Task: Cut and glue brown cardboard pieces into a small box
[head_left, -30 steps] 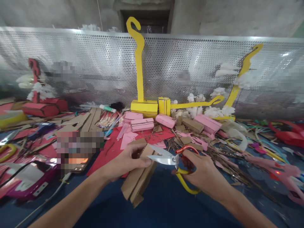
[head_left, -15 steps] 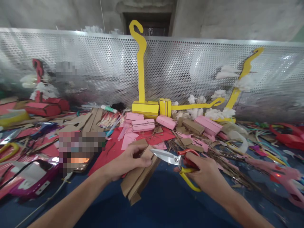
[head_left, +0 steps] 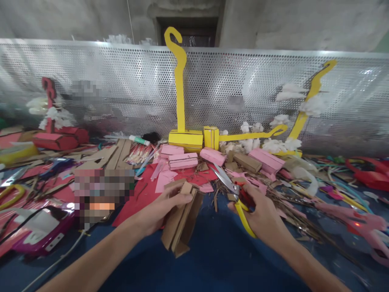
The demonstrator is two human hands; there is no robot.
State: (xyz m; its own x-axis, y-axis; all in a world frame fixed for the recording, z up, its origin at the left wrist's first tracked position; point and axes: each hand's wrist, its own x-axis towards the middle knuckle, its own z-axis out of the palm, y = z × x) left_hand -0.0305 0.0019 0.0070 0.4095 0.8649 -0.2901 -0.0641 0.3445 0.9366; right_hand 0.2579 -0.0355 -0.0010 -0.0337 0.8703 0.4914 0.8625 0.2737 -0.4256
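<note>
My left hand [head_left: 165, 207] grips a folded piece of brown cardboard [head_left: 182, 227], thumb on top and the other fingers partly hidden behind it. The piece has lengthwise creases and tilts down toward me. In my right hand [head_left: 258, 209] is a pair of scissors [head_left: 226, 178] with one red and one yellow handle. Their blades point up and left, look closed and stand apart from the cardboard. A small brown strip [head_left: 216, 202] lies on the blue table between the two hands.
Pink paper-covered blocks [head_left: 183, 161] and a red paper sheet [head_left: 130, 207] lie beyond my hands. Yellow hook-shaped pieces [head_left: 180, 89] stand before a perforated metal panel [head_left: 127, 85]. A pink glue gun [head_left: 361, 223] is at right; a purple-and-white device [head_left: 39, 231] at left.
The scissors have moved away from the cardboard, to the right, and their blades now point more upward. The cardboard has turned slightly, and a small brown strip now shows on the table below the blades.
</note>
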